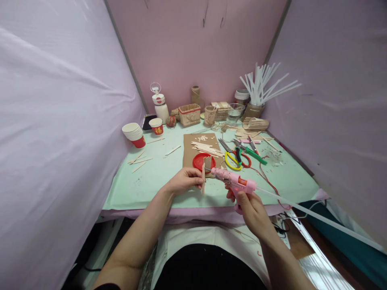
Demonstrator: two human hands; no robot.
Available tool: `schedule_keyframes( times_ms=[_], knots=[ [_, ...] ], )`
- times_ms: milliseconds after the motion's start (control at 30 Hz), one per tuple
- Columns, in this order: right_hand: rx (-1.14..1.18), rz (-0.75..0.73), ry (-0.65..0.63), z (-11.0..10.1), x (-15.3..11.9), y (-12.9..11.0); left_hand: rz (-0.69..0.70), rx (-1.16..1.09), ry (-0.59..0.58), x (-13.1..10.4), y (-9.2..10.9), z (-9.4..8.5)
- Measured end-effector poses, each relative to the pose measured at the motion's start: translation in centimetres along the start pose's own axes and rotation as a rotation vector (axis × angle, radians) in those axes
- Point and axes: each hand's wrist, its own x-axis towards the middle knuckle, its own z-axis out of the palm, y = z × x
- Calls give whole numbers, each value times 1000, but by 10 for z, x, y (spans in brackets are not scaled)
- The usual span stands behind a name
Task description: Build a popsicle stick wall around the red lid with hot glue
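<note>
Between the fingers of my left hand [188, 179] is a small piece made of flat wooden sticks [203, 179], held upright over the front of the table. My right hand [249, 207] is wrapped round the handle of a pink glue gun [232, 179]. A long white glue stick [302, 210] runs out of its back end toward the lower right. The gun's nozzle points left and is at the wooden piece; whether it touches I cannot tell. Behind the piece lies a red round lid [199, 162] on a brown cardboard sheet [189, 146].
Scissors [231, 159] and green-handled pliers [254, 155] lie right of the cardboard. Cut wooden sticks [208, 149] are on it. Paper cups [134, 135] stand at left. A small basket [190, 114], a bottle [161, 108] and a bundle of white glue sticks [261, 86] line the back.
</note>
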Motion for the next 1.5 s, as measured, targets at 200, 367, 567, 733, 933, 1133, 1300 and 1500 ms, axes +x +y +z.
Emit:
schedule_keyframes(
  times_ms=[200, 367, 567, 733, 933, 1133, 1300, 1500],
  knots=[
    [-6, 13, -6, 1, 1, 0, 13, -12, 12, 1, 0, -1],
    [-7, 17, -15, 1, 0, 1, 21, -10, 23, 1, 0, -2],
    [-19, 21, -17, 1, -3, 0, 39, 2, 59, 0, 1, -2],
    [-62, 7, -36, 1, -3, -2, 40, -33, 144, 0, 2, -3],
    [-89, 8, -58, 2, -3, -3, 68, -106, 231, 2, 3, -5],
    [-98, 20, -70, 2, -5, -2, 87, -155, 270, 3, 3, -3],
    [-98, 30, -86, 2, -5, -1, 94, -184, 268, 4, 3, -4],
    [-85, 49, -98, 1, -4, 4, 111, -190, 278, 4, 2, -6]
  ],
)
